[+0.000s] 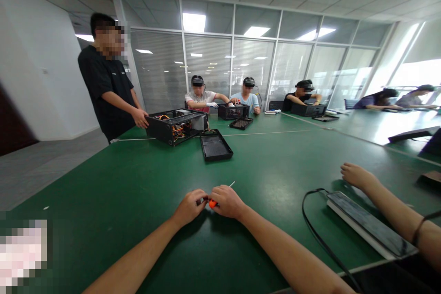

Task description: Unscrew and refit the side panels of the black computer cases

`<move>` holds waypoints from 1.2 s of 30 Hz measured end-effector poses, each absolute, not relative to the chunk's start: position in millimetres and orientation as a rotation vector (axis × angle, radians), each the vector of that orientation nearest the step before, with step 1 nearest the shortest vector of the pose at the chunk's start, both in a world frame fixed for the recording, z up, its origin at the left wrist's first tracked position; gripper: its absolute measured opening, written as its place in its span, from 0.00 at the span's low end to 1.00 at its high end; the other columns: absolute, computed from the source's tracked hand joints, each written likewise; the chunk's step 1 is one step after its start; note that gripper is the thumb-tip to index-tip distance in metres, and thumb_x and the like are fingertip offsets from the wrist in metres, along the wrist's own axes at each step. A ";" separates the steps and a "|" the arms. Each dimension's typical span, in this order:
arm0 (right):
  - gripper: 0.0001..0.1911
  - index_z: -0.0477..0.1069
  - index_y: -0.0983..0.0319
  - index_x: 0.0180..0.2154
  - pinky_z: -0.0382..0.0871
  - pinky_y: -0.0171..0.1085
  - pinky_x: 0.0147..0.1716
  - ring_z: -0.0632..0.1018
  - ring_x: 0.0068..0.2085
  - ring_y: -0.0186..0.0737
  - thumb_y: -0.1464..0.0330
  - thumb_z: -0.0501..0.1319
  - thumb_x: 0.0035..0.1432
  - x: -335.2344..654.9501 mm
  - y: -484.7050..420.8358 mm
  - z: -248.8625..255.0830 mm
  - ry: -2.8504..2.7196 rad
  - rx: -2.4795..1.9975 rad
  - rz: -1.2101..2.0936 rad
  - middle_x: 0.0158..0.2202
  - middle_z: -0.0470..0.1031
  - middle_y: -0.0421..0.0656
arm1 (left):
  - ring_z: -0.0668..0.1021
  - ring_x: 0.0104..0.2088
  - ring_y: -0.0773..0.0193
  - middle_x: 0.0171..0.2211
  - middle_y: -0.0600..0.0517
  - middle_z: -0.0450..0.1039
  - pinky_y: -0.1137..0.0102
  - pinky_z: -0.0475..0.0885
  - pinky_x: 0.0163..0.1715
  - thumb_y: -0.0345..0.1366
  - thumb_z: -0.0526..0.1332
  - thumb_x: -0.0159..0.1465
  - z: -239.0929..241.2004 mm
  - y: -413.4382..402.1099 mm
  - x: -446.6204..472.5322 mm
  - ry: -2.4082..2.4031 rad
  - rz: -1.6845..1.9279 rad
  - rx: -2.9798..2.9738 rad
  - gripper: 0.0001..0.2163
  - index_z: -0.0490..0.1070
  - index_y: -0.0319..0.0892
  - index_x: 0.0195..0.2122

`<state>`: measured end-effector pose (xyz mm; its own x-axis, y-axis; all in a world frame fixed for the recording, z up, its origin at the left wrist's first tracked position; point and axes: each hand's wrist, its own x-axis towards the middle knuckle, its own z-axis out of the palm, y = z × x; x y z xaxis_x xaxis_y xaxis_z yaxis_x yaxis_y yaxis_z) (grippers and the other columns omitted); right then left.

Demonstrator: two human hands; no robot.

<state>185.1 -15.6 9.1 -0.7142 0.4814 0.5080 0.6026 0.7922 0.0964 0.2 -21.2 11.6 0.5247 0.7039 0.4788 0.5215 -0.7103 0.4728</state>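
Over the green table (144, 202), my two hands meet close together. My right hand (228, 201) is wrapped round a screwdriver (212, 203); its orange handle end shows at the thumb side and a thin pale shaft sticks out beyond the knuckles. Beside it, my left hand (190, 206) has its fingers curled in a pinch near the handle end. Something small and dark may be between those fingertips, but I cannot make it out. Most of the handle is hidden by my right hand.
An opened computer case (172, 128) with loose wires stands ahead, with a standing person's hands at it. Nearer lies a black panel (216, 146). To the right are a phone-like slab (372, 225), a black cable (306, 220) and another person's arm (386, 197). Others work beyond.
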 end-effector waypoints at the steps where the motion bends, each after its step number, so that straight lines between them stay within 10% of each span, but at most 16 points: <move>1: 0.06 0.66 0.62 0.33 0.55 0.35 0.32 0.66 0.32 0.35 0.67 0.55 0.53 185.1 -15.9 9.5 -2.514 -0.811 -0.354 0.29 0.67 0.42 | 0.69 0.29 0.68 0.28 0.52 0.69 0.74 0.64 0.31 0.31 0.54 0.58 11.5 -21.1 0.1 1.028 0.967 2.497 0.06 0.70 0.39 0.30; 36: 0.06 0.66 0.63 0.34 0.55 0.35 0.32 0.66 0.32 0.36 0.68 0.55 0.52 184.6 -16.7 10.3 -2.529 -0.819 -0.336 0.30 0.67 0.42 | 0.68 0.27 0.70 0.30 0.52 0.70 0.75 0.64 0.30 0.30 0.55 0.56 12.7 -22.5 0.5 1.037 0.995 2.492 0.06 0.70 0.40 0.32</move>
<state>184.6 -16.7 10.3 -0.7182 0.4906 0.4934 0.6025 0.7932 0.0884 0.5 -22.5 12.7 0.5094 0.7042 0.4946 0.5228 -0.7098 0.4721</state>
